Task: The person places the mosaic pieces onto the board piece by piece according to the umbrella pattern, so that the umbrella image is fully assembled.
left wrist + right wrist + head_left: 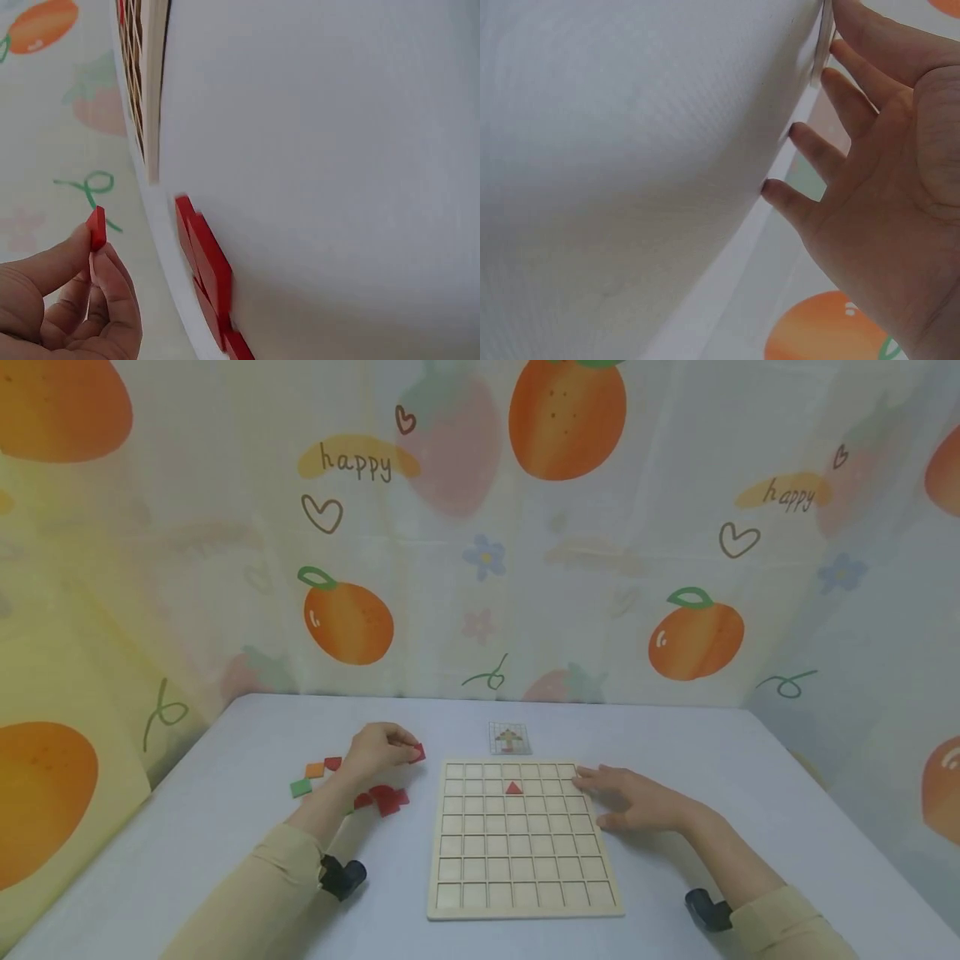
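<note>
Left hand [381,750]: thumb and fingertips pinched on a red tile [417,752], raised just left of the grid board's far left corner
Right hand [637,800]: fingers extended, spread apart, tips at the board's right edge
Grid board [525,912]: red triangle [513,788] in the second row from the far edge
Picture card [509,738]: just beyond that edge
Loose red tiles [386,799]: by the left forearm; a strip of white tabletop [405,868] separates them from the board
</note>
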`<state>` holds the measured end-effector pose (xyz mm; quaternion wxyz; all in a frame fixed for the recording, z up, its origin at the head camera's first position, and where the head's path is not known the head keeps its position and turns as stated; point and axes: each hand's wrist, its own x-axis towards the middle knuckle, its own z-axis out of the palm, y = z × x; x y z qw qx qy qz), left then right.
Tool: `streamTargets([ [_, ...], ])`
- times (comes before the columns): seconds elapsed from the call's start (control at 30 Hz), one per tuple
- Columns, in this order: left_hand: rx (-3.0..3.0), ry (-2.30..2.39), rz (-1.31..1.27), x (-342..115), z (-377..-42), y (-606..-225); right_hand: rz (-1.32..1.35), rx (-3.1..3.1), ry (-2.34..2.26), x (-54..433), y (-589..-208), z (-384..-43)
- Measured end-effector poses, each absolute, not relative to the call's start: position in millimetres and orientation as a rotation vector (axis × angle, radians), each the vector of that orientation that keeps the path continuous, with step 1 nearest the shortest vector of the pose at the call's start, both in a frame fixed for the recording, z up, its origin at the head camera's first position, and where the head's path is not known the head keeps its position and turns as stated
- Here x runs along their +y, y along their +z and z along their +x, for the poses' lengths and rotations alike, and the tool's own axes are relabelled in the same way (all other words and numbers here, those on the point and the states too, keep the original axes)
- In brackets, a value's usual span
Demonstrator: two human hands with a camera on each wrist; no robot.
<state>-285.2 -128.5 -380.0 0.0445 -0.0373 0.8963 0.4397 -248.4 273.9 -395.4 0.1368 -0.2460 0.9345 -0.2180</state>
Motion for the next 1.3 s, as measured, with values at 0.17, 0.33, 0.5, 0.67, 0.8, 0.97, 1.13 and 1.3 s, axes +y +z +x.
streamTargets([
  [0.17,2.708,1.341,-0.031,-106.8,-282.5,-380.7,-0.724,2.701,-0.631,275.0,-395.5,-248.6],
  [0.33,2.664,1.363,0.06,-84.5,-276.5,-381.4,-0.733,2.708,-0.619,276.1,-396.2,-249.0],
  [0.5,2.638,1.34,0.144,-67.2,-269.4,-382.1,-0.742,2.713,-0.619,276.8,-396.3,-248.4],
  [0.67,2.663,1.281,0.231,-54.2,-266.7,-386.5,-0.745,2.71,-0.624,276.3,-394.5,-247.2],
  [0.8,2.651,1.261,0.31,-46.0,-264.2,-389.9,-0.751,2.712,-0.626,276.0,-393.7,-246.9],
  [0.97,2.646,1.227,0.365,-40.8,-260.4,-393.5,-0.761,2.712,-0.616,274.9,-395.3,-247.7],
  [1.13,2.652,1.216,0.37,-38.4,-259.2,-396.8,-0.738,2.707,-0.622,273.8,-395.9,-248.2],
  [1.3,2.68,1.172,0.377,-35.4,-258.4,-399.7,-0.741,2.705,-0.624,273.3,-395.8,-247.9],
])
